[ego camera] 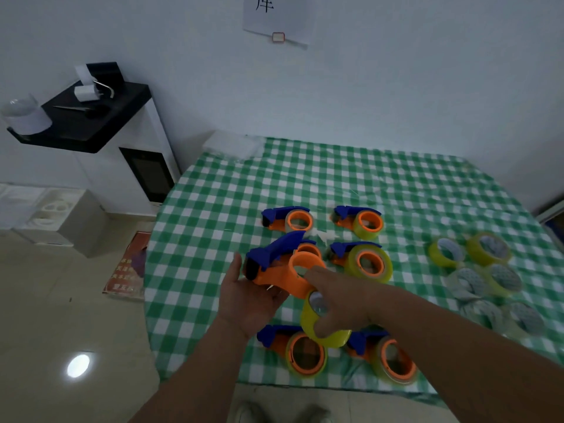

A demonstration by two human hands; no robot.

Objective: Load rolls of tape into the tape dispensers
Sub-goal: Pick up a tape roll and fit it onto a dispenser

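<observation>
In the head view, just left of the frame's centre, the left hand [248,296] cradles an orange-and-blue tape dispenser [279,265] from below, its grip wrapped under the orange handle, with the blue cutter head pointing to the upper left and the empty orange hub facing the person. Just below and to the right, the right hand [338,303] has its grip closed on a yellow roll of tape [317,323], the fingers hooked through the core; the roll hangs just under the dispenser's hub, close to it but not on it.

The step in hand looks like seating this roll on the hub. To do it well, the roll's core should be lined up square with the hub and pushed on evenly, while the left hand keeps the dispenser steady. The winding direction cannot be read here, so it is worth checking that the free end will feed toward the blue cutter.

On the green checked desk [213,209], five loaded dispensers [361,262] lie around the hands, and spare rolls [488,248] sit at the right of the frame.
</observation>
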